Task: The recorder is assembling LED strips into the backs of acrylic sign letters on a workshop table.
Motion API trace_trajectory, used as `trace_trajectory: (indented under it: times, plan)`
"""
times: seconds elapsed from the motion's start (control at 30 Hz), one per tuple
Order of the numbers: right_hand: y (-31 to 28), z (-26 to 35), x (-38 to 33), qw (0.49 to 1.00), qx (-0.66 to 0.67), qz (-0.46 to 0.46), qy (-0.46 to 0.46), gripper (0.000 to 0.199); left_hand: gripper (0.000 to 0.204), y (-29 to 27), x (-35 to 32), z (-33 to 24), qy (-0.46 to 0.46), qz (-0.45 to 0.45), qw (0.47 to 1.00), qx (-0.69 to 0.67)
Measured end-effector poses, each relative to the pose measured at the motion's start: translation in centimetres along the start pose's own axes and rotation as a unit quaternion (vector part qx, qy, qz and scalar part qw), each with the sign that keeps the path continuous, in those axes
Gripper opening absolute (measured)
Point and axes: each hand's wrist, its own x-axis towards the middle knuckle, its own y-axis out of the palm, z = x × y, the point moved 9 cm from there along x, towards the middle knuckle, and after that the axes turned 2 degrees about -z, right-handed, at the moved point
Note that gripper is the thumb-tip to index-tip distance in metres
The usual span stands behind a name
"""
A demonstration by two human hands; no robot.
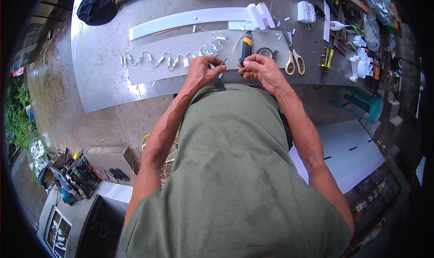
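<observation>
1. The person stands at a grey metal worktable [104,72], both bare forearms reaching up over a green shirt to the table's near edge.
2. The left hand [202,72] is closed in a pinch, thumb and forefinger together on the end of a thin wire [223,62] that pokes out to the right of the fingers.
3. The right hand [262,69] is curled shut around the lower end of a utility knife [245,48] with a black and orange handle, which stands up away from the person over the table.
4. The two hands sit close together, nearly touching, with the wire end between them; whether the blade meets the wire is too small to tell.
5. The wire seems to run back to a string of small white light modules [156,59] looped in a wavy line across a pale grey strip [181,45] lying on the table, just beyond the left hand.
6. Just right of the right hand lie scissors [294,61] with cream handles, and a roll of dark tape [266,52] sits right behind the knuckles.
7. Farther right are pliers [326,61] with yellow grips and a white plastic letter shape [361,63].
8. A longer white strip [190,18] lies farther back, with a white block [260,15] at its right end.
</observation>
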Motion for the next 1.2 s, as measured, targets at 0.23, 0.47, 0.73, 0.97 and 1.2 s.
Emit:
trace_trajectory:
  times: [0.23, 0.47, 0.73, 0.97, 1.2]
  plan:
    - [2.2, 1.6, -0.1, 0.999, 0.011, 0.028, -0.041, 0.021, 0.029, -0.9, -1.1, -1.6, -0.127, 0.061, 0.984, -0.109]
    - [2.6, 2.5, 0.8, 0.996, 0.058, 0.028, -0.056, 0.018, 0.028, -1.3, -0.4, -3.1, -0.064, 0.047, 0.986, -0.147]
    - [3.7, 3.9, 0.8, 0.992, 0.086, 0.056, -0.079, 0.015, 0.025, -1.9, -0.5, -3.2, -0.100, 0.015, 0.946, -0.309]
    - [4.1, 4.7, 1.7, 0.987, 0.096, 0.086, -0.091, 0.015, 0.026, -2.2, 0.1, -3.1, -0.042, 0.009, 0.959, -0.281]
    - [4.3, 5.5, 2.1, 0.986, 0.099, 0.092, -0.100, 0.013, 0.027, -2.2, 0.8, -3.9, -0.036, -0.027, 0.964, -0.260]
